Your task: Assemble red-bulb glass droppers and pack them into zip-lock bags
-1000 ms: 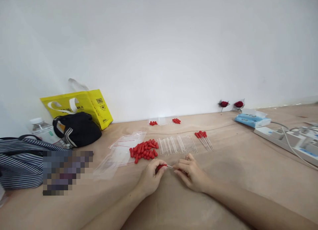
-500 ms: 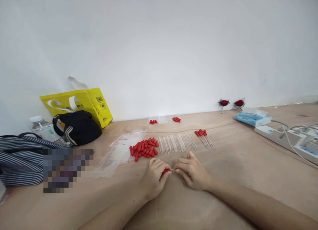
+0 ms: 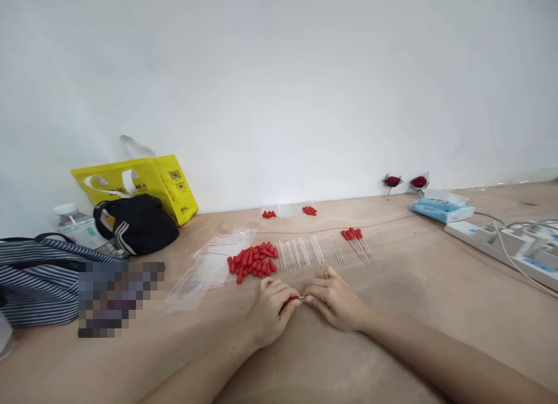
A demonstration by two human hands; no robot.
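My left hand point(image 3: 274, 311) is closed around a red rubber dropper bulb point(image 3: 291, 300). Pinched in my right hand point(image 3: 333, 302) is a thin glass dropper tube point(image 3: 302, 298), whose short visible piece meets the bulb's mouth between my fingertips; how deep it sits is hidden. Beyond my left hand lies a pile of loose red bulbs point(image 3: 253, 260). A row of clear glass tubes point(image 3: 310, 253) is laid out to the right of the pile. Farther right, several droppers with red bulbs on them point(image 3: 357, 244) lie side by side.
Clear zip bags point(image 3: 213, 261) lie left of the bulbs; more bags with red bulbs point(image 3: 290, 210) are by the wall. A yellow bag point(image 3: 174, 189), black pouch point(image 3: 148, 224), bottle point(image 3: 76, 224) and striped bag point(image 3: 39, 288) stand left. A power strip point(image 3: 505, 247) and blue tissue pack point(image 3: 440, 208) sit right.
My right hand has come slightly left towards my left hand, and less of the glass tube shows between them. The other things stay where they were.
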